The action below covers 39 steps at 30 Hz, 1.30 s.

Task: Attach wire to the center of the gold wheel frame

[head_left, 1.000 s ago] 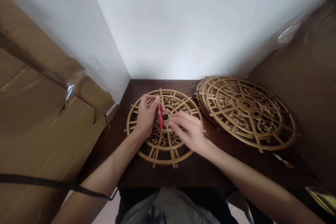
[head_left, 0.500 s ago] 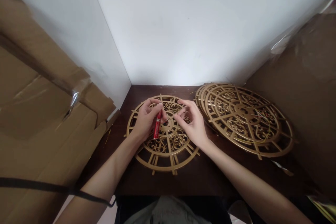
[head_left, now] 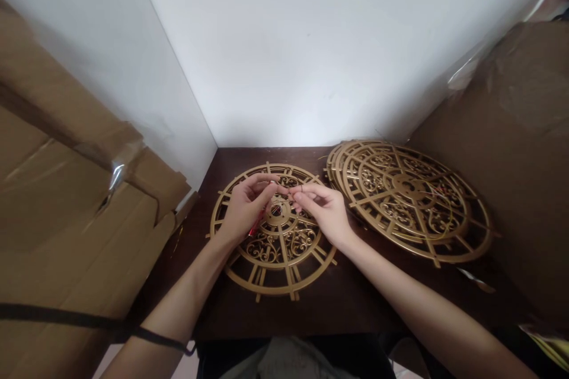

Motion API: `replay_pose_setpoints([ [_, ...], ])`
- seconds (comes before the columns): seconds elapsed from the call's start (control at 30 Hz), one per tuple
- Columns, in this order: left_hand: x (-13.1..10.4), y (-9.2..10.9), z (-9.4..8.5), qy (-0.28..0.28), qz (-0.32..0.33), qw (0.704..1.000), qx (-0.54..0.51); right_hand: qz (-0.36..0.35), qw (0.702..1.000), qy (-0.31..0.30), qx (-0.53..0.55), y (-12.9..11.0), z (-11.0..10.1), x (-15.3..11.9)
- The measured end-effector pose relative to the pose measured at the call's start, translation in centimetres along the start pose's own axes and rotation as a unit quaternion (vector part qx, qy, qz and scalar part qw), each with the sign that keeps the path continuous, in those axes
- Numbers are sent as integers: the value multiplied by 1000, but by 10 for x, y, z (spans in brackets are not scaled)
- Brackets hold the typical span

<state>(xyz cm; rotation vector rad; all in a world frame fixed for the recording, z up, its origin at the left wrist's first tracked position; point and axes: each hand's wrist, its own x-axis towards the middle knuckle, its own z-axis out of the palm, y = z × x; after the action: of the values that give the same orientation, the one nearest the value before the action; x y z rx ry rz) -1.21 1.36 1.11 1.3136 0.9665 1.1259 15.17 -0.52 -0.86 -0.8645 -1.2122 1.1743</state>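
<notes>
A round, gold-coloured openwork frame (head_left: 288,260) with scrollwork and spokes lies flat on the dark table, under both hands. My left hand (head_left: 246,206) is closed over its middle and holds a slim red tube (head_left: 254,230); mostly the tube's lower end shows below the fingers. My right hand (head_left: 323,210) is closed in a pinch, its fingertips meeting those of the left above the frame's centre. A thin dark strand shows at the right fingertips, but what they grip is too small to name. Fine wires (head_left: 276,209) show at the centre hole.
Several similar gold frames (head_left: 409,213) are stacked to the right, with thin wires on top. A small metallic tool (head_left: 476,279) lies near them. Cardboard (head_left: 66,189) stands on the left, more cardboard (head_left: 502,130) on the right. A white wall (head_left: 302,59) rises behind the table (head_left: 355,308).
My right hand has moved left until its fingertips meet my left hand's. The red tube has tilted, and more of it is hidden behind the left hand. The view has shifted slightly.
</notes>
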Motion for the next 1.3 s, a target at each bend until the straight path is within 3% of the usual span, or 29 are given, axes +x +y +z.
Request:
replay_pose_setpoints([
  [0.17,-3,0,1,-55,-12,998,16,-23,999,-34,22,-3,-1,-1],
  [0.3,-5,0,1,-98,-25,994,31,-32,999,-26,33,2,-4,1],
  [0.53,-4,-1,2,-41,2,998,45,-37,999,-20,3,2,-4,2],
  [0.63,-2,-2,2,-14,28,998,49,-70,993,-23,-88,2,-4,1],
  [0.7,-2,-1,1,8,34,998,57,-112,971,-43,-206,4,-5,0],
  [0.8,0,0,1,44,42,996,57,-167,912,-99,-360,9,-5,-2],
  [0.9,1,-1,0,72,53,995,45,-176,864,-150,-448,11,-6,-4],
  [0.97,2,-2,0,87,54,994,34,-172,848,-174,-470,11,-7,-4],
  [1.3,7,-8,-6,114,37,992,-25,-157,876,-174,-422,7,-6,-3],
])
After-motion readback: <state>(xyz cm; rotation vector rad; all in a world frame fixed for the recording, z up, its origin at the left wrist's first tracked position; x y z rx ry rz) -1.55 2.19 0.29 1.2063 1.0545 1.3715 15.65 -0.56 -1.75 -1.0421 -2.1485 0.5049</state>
